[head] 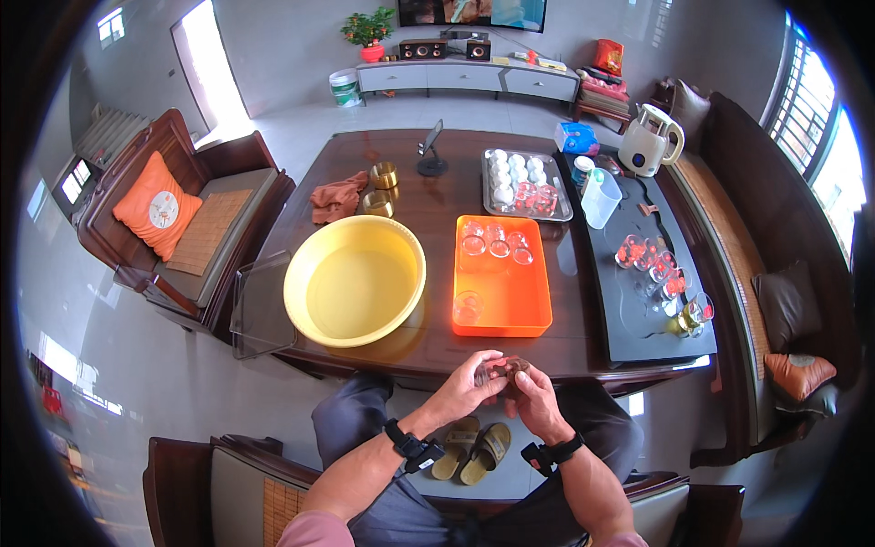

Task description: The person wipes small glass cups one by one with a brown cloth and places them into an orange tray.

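Note:
My left hand (472, 384) is shut around a small drinking glass (491, 370) with red markings, above my lap at the table's near edge. Against the glass, my right hand (539, 402) grips a brown cloth (517, 368); my fingers partly hide both. Just beyond my hands is an orange plastic tray (502, 290). Three transparent glasses (499, 244) stand in a row at its far end, and another glass (469, 308) is in its near left corner. A yellow basin (410, 263) holding water stands left of the tray.
On the dark wooden table (437, 205) are a metal tray (562, 210) of white cups and red-patterned glasses, a phone stand (432, 164), a crumpled brown cloth (340, 197) and brass-coloured bowls (384, 176). The black tea tray (615, 335) at right carries several glasses (662, 265), a pitcher (601, 198) and an electric kettle (649, 140).

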A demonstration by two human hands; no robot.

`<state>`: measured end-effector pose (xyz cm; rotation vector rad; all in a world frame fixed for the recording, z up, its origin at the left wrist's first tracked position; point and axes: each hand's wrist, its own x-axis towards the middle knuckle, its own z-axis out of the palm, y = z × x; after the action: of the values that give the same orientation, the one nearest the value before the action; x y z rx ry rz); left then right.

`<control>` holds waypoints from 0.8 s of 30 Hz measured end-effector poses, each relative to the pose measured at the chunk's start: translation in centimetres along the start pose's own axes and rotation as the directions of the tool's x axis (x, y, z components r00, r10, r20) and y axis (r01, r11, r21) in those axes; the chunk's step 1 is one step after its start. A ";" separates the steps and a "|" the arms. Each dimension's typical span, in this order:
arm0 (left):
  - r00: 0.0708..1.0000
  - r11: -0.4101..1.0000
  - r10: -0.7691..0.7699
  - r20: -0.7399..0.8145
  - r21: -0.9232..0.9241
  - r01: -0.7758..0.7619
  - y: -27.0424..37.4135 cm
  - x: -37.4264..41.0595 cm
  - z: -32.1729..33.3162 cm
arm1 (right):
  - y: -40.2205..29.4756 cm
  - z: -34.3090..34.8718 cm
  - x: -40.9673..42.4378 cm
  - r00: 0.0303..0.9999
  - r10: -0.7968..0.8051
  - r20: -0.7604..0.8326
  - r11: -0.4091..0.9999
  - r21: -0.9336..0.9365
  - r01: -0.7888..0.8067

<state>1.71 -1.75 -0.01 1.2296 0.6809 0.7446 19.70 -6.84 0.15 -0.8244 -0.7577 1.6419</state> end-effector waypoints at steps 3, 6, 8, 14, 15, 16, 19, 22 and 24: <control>0.994 0.993 -0.108 0.004 -0.047 0.108 0.2 0.0 -0.5 | -0.1 -1.2 0.2 0.998 -0.019 0.064 0.998 -0.062 0.023; 0.964 0.955 -0.254 0.079 -0.134 0.263 1.1 -0.1 -1.1 | -0.2 -1.0 0.1 0.998 -0.065 0.024 0.996 -0.060 0.066; 0.928 0.886 -0.350 0.127 -0.277 0.372 -0.2 0.0 -1.9 | -0.1 -0.6 0.3 0.995 -0.098 0.029 0.988 -0.114 0.100; 0.974 0.934 -0.205 0.100 -0.278 0.225 0.3 0.1 -1.8 | 0.5 -1.5 0.5 0.997 -0.077 -0.010 0.962 -0.263 0.071; 0.986 0.969 -0.151 0.073 -0.188 0.163 0.5 0.0 -1.5 | 0.4 -1.6 0.5 0.997 -0.071 -0.020 0.962 -0.265 0.063; 0.994 0.990 -0.095 0.050 -0.096 0.099 0.7 0.0 -1.2 | 0.2 -1.7 0.5 0.997 -0.065 -0.031 0.962 -0.266 0.054; 0.994 0.994 0.098 0.037 0.053 -0.100 0.3 0.0 -0.4 | -0.3 -1.4 0.3 0.996 -0.080 -0.040 0.965 -0.253 0.068; 0.994 0.992 0.108 0.033 0.059 -0.110 0.9 -0.1 0.0 | -0.7 -1.8 0.2 0.995 -0.096 -0.022 0.970 -0.228 0.089; 0.998 0.998 -0.050 0.031 -0.045 0.051 1.3 -0.1 -0.2 | -1.2 -1.6 0.1 0.996 -0.094 -0.001 0.972 -0.215 0.092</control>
<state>1.35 -1.51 1.25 1.1754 0.6649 0.6952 21.69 -6.43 0.23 -0.9354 -0.9638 1.4878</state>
